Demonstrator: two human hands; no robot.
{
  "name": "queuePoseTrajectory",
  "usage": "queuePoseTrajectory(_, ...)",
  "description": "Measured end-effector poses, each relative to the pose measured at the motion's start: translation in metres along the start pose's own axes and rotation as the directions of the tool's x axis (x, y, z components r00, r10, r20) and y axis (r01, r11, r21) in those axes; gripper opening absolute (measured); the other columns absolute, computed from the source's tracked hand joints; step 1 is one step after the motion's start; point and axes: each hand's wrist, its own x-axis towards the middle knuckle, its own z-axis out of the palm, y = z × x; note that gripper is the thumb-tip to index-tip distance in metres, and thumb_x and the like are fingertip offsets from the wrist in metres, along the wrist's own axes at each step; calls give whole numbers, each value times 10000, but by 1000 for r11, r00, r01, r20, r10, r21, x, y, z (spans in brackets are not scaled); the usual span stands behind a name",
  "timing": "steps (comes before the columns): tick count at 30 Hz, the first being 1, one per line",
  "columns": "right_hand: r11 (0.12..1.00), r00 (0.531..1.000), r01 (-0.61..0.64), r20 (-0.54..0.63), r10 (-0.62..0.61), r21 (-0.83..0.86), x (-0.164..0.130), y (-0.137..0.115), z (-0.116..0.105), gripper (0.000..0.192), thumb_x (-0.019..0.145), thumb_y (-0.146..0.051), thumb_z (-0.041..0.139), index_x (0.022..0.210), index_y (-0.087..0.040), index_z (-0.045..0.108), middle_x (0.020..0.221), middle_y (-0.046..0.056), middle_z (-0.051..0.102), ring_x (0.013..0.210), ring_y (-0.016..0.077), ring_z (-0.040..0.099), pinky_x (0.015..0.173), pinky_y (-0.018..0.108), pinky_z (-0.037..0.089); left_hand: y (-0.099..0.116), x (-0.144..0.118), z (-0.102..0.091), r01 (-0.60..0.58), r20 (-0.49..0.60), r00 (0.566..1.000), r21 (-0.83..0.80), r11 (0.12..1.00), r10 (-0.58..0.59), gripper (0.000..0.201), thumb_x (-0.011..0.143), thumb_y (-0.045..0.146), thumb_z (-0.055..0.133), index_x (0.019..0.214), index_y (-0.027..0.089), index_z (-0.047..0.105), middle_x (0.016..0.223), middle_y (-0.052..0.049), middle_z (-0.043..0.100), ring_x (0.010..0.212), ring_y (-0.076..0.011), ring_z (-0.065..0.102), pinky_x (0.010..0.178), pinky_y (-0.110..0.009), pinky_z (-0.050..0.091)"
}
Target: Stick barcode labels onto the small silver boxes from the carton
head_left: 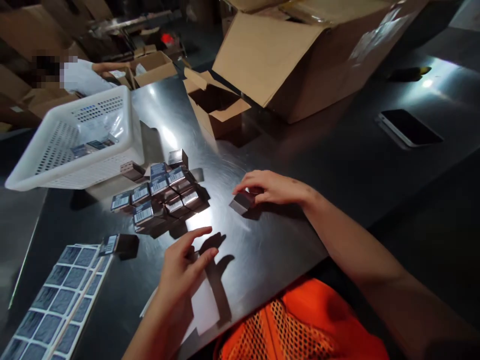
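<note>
My right hand [268, 187] has its thumb and fingers closed round a small dark box [242, 202] at the middle of the metal table. Over the table's near side, my left hand [187, 257] holds nothing, with thumb and forefinger apart. White paper [204, 305] lies partly hidden beneath my left wrist. Beyond that hand, several small boxes with barcode labels [159, 186] stand grouped close together. One more such box [119, 245] rests at the top edge of the sheets of dark square labels [62, 295] on the left.
A white plastic basket [135, 145] holding small boxes and clear plastic stands at the left. Behind are a small open carton [213, 122] and a large cardboard box [318, 75]. A phone [411, 127] lies at right. Another person [84, 77] works at far left.
</note>
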Motion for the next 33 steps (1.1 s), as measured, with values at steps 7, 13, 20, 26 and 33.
queuePoseTrajectory(7,897,998,53,-64,-28,439,-6,-4,-4,415,741,-197,752,1155,-210,737,981,2,682,820,128,582,756,256,491,3,-1,4,-41,-42,998,-21,999,40,298,802,396,782,1055,239,772,532,47,559,392,-94,418,357,-224,257)
queuePoseTrajectory(13,837,992,67,58,-116,543,4,-14,20,430,722,-145,757,1144,-222,738,984,-13,677,829,116,580,764,240,475,6,-9,13,-130,-131,982,45,990,135,601,755,429,844,1299,311,616,1174,-66,757,550,-110,614,430,-229,419)
queuePoseTrajectory(20,820,942,0,275,-192,573,12,-24,49,454,790,-259,802,1226,-195,692,932,-12,689,824,126,597,754,230,478,9,-9,2,-444,-3,891,205,872,455,693,829,359,771,1463,328,490,1352,-106,677,1160,-273,692,830,-344,608)
queuePoseTrajectory(26,810,951,-116,301,-76,574,9,-23,52,679,690,-324,902,1296,-209,618,1120,22,663,780,96,584,693,208,470,7,-6,4,-127,-87,988,43,991,131,534,691,266,860,1185,273,656,1128,-26,774,580,-94,628,489,-200,452)
queuePoseTrajectory(33,684,948,-269,313,63,678,1,-22,42,1008,522,-356,985,1354,-260,424,1060,-11,597,695,100,641,585,210,477,3,-9,13,167,-53,979,-335,927,-196,666,582,306,932,1189,263,661,1266,-72,733,604,-95,632,532,-209,483)
